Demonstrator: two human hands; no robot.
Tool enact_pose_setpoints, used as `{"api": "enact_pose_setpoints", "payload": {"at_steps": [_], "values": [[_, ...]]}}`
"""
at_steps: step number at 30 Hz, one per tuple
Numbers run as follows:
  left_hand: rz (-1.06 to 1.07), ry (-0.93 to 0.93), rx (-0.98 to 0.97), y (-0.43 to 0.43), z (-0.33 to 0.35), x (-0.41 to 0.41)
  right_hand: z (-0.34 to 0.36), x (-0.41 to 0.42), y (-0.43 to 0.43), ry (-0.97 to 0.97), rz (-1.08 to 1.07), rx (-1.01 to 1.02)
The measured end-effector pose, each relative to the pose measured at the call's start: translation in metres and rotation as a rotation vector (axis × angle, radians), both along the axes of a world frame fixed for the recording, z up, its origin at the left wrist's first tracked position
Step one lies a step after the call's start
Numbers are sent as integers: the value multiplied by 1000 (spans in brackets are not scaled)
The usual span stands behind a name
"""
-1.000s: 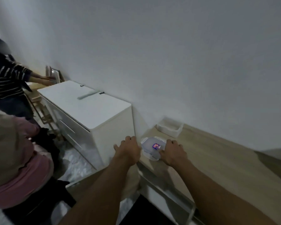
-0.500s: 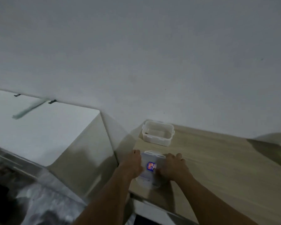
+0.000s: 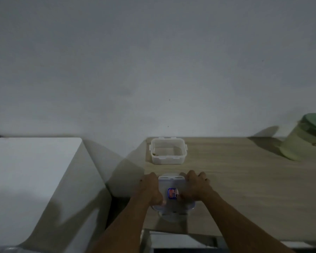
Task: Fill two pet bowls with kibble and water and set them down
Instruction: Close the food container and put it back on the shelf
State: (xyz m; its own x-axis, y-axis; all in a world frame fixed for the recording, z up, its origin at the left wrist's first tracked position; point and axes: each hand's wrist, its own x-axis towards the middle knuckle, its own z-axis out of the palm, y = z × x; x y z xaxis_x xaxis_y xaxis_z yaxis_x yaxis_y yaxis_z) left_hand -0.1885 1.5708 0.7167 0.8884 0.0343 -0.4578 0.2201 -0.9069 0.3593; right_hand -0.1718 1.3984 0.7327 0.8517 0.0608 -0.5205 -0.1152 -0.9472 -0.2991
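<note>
A clear plastic lidded container [image 3: 172, 199] with a blue and red label sits at the near left corner of the wooden table [image 3: 244, 189]. My left hand [image 3: 150, 188] grips its left side and my right hand [image 3: 194, 186] grips its right side, thumbs on the lid. Behind it, near the wall, stands an open white square container [image 3: 168, 151] with clip flaps; a few brown bits lie in its bottom. What the lidded container holds is hidden.
A pale green canister with a darker green lid [image 3: 306, 137] stands at the table's far right by the wall. A white cabinet [image 3: 35, 179] stands to the left, with a gap between it and the table. A grey wall rises behind.
The view has swung right, off the people and cabinet and onto the table. Both hands stay on the lidded container, which now sits nearer the table's front edge in view.
</note>
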Motion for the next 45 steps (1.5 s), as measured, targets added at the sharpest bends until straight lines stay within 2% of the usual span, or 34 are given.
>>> {"api": "enact_pose_setpoints", "payload": {"at_steps": [4,6,8,11,16,18,24,28,37,45], "values": [[66,-2,-217,14,-6,-4,12,-3,-3,8,18,60],[143,-23,-378,21,-10,-8,8,-4,-8,32,-47,169],[250,-66,-542,24,-6,-11,2,-5,-14,22,-203,310],[337,-119,-591,21,1,-5,4,3,-23,31,-498,574],[579,-256,-660,16,28,33,38,38,-24,-53,-666,882],[646,-292,-716,18,43,48,47,57,-22,-96,-709,936],[819,-462,-727,25,63,79,53,99,-2,-155,-684,853],[773,-420,-675,30,61,93,36,113,7,-233,-669,742],[717,-299,-592,33,38,101,0,130,10,-264,-656,536],[689,-237,-598,37,36,106,12,124,11,-216,-690,538]]}}
